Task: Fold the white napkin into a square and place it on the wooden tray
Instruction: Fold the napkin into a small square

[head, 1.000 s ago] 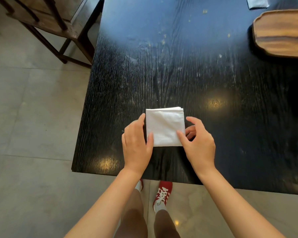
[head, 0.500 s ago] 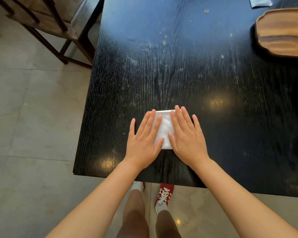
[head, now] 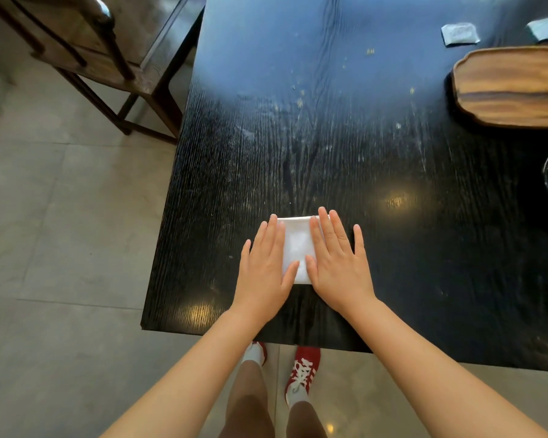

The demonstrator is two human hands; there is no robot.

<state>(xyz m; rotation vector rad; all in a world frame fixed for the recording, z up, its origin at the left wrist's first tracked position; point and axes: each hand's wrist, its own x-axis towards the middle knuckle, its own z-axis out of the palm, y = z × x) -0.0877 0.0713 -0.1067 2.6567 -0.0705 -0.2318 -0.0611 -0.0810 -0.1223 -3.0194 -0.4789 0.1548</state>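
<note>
our left hand and right hand, pinching the white napkin's edges a second ago, now press flat on it near the table's edge; the fold looks done, the wooden tray well apart.

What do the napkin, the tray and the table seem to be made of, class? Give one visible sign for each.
White napkin: probably soft cloth or thick paper; matte, with layered folded edges. Which one is unclear.
Wooden tray: wood, smooth finish; brown streaked grain.
Table: probably wood stained or painted black, semi-gloss; ridged grain lines and lamp reflections.
</note>
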